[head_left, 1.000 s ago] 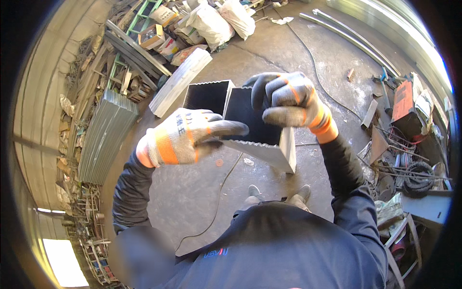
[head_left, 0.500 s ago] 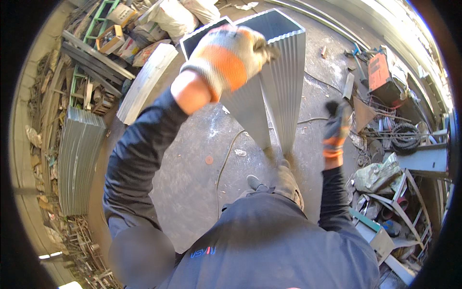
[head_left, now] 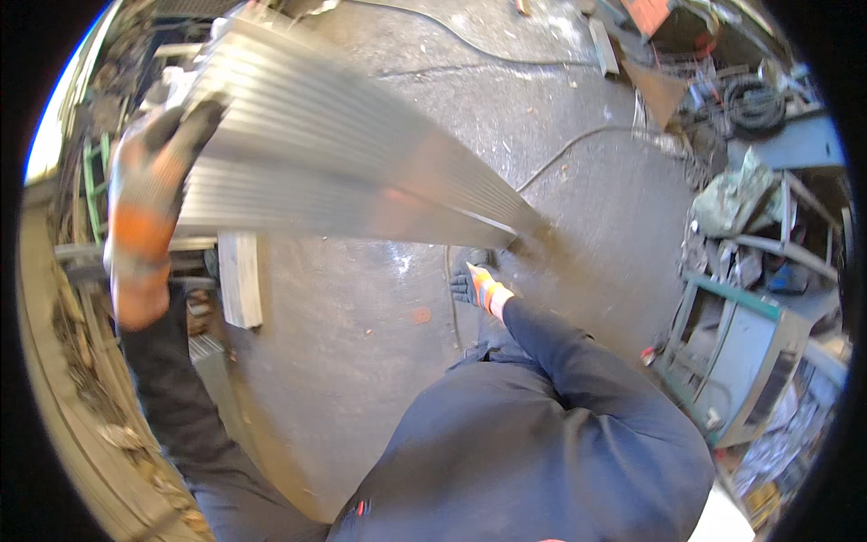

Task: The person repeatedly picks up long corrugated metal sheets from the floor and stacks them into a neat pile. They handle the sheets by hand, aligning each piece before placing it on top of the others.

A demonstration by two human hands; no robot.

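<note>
The long ribbed metal section [head_left: 343, 172] stands slanted, its lower end on the concrete floor [head_left: 578, 181] and its upper end raised at the person's left. The gloved left hand [head_left: 149, 190] is closed over that upper edge (motion blur softens it); the right hand [head_left: 474, 285] hangs low, touching nothing, fingers hidden. The step looks like tipping the section; next would call for a second grip.
</note>
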